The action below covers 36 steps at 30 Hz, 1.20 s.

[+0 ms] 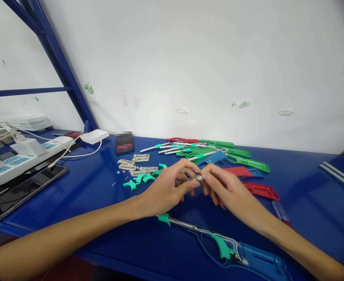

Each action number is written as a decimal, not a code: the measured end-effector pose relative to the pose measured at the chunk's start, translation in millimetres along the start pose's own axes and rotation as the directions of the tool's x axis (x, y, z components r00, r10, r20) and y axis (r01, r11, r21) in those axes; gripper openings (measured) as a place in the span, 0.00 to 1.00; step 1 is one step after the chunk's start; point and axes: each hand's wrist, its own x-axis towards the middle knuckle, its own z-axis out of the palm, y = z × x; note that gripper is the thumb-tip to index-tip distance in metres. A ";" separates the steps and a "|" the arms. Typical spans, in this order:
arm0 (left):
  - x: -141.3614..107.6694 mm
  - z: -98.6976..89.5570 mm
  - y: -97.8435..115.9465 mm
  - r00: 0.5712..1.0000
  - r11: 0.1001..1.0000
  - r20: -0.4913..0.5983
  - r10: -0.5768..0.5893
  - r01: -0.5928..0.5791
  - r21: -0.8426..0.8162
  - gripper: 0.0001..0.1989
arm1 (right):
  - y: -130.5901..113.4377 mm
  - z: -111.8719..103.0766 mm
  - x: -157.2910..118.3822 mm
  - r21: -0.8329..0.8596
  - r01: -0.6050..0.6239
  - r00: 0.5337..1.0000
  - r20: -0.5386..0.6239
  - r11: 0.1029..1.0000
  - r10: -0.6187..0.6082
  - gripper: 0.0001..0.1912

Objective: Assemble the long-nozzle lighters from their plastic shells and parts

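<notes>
Above the middle of the blue table, my left hand (167, 185) pinches a small translucent part with a metallic end (199, 177). The fingertips of my right hand (226, 183) close on the metallic end of that same part. Below my hands lies an open blue lighter body (259, 259) with a metal tube (183, 223), a green trigger (223, 246) and a green collar (164, 219) near the tube's left end. Left of my hands are several loose green triggers (130, 185) and several clear plastic pieces (141, 157).
Metal tubes (151, 148), green shells (249, 163) and red shells (261, 190) lie behind and right. A power strip (22, 160), phone (25, 195) and white cables sit left. A dark box (125, 143) stands by the wall; metal rails (340, 177) are far right.
</notes>
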 end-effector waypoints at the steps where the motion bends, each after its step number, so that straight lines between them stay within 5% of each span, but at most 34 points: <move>1: 0.1 -0.1 -0.4 1.000 1.000 0.004 -0.004 0.004 0.005 0.13 | 0.1 0.2 -0.1 -0.008 0.001 1.000 -0.001 1.000 -0.001 0.25; 24: 0.6 0.8 -1.3 1.000 1.000 0.012 0.008 -0.008 0.006 0.13 | 0.4 2.8 3.6 0.139 -0.105 0.991 0.100 0.985 0.092 0.32; 32: 2.9 -1.5 -5.6 0.999 1.000 -0.033 0.005 -0.004 0.030 0.12 | 3.2 -3.1 5.1 0.013 -0.055 0.995 0.080 0.998 0.054 0.29; 36: 4.1 -3.5 -2.4 0.994 0.999 -0.103 0.020 -0.015 0.043 0.12 | -1.4 -2.3 1.7 -0.111 0.010 0.990 0.144 0.994 0.006 0.20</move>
